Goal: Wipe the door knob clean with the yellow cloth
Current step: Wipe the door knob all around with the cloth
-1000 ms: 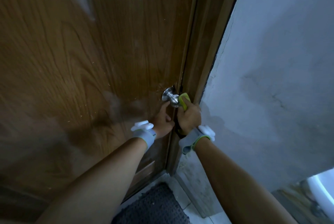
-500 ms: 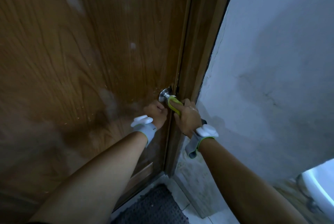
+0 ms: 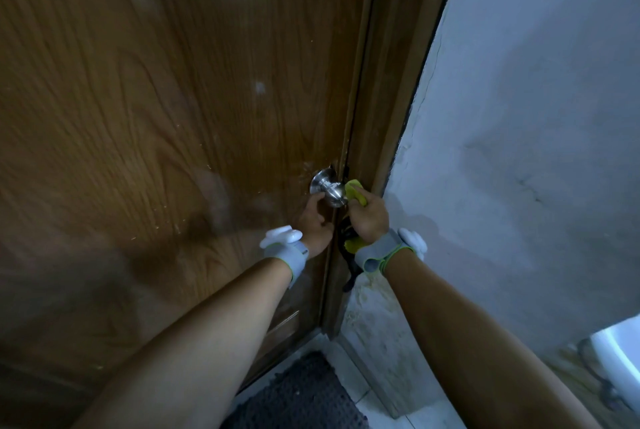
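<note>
A round silver door knob (image 3: 331,191) sticks out of the brown wooden door (image 3: 173,123) near its right edge, with white specks on its top. My right hand (image 3: 369,218) is shut on the yellow cloth (image 3: 356,193) and presses it against the knob's right side; more of the cloth hangs below my wrist. My left hand (image 3: 314,225) lies against the door just below the knob, its fingers reaching up to the knob's underside. Both wrists wear grey bands with white pieces.
The wooden door frame (image 3: 398,82) runs up right of the knob, beside a pale rough wall (image 3: 536,134). A dark mat (image 3: 301,397) lies on the floor at the door's foot. A white rounded fixture (image 3: 620,342) shows at the lower right edge.
The cloth was over the knob's front half a second ago; my right hand has shifted it to the knob's right side, so the knob's face shows. My left hand stays under the knob.
</note>
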`<state>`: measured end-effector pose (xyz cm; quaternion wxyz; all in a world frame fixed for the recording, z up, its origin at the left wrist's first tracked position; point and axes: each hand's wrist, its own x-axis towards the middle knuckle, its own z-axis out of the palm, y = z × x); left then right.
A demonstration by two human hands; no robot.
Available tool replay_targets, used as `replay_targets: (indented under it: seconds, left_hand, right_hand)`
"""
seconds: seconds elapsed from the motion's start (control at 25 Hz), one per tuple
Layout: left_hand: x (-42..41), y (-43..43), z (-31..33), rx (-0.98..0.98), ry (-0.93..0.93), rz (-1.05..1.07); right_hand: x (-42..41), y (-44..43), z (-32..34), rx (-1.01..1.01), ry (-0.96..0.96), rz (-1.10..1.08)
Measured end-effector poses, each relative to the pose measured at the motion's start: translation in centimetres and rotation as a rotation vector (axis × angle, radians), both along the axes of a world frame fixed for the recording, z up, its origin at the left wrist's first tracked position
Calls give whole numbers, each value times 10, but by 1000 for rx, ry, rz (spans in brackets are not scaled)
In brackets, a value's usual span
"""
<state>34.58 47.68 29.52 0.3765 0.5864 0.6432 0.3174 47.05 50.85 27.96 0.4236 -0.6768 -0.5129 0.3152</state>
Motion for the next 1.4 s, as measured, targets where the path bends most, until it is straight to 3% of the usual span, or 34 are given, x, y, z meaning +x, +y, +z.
replay_targets:
  seconds: [0.12,0.48,0.64,0.88,1.0,1.24,1.32,1.4]
  left_hand:
    - [-1,1,-1,11,-2,0]
    - [1,4,-4,16,-38,13]
    - [-1,6,-5,22,-40,16]
    - [-2,5,-8,19,-61,1]
    - [0,5,-11,20,-60,-1]
    - [3,6,-17,58,-88,-2]
    - [2,6,-18,74,-95,-14]
    - [2,6,-18,52,-78,-19]
  right_hand:
    - [-1,-4,-1,70,-56,2]
    - [15,-16,-3,399,-957,307]
    - [14,-16,-5,352,-758,262]
    - [-5,-7,0,168,-475,21]
    - [-3,-3,3,157,-557,86]
    - [-1,-16,20,315,-1109,343]
    - [0,-14,22,314,-1132,356]
    - [0,-11,19,282,-1018,300]
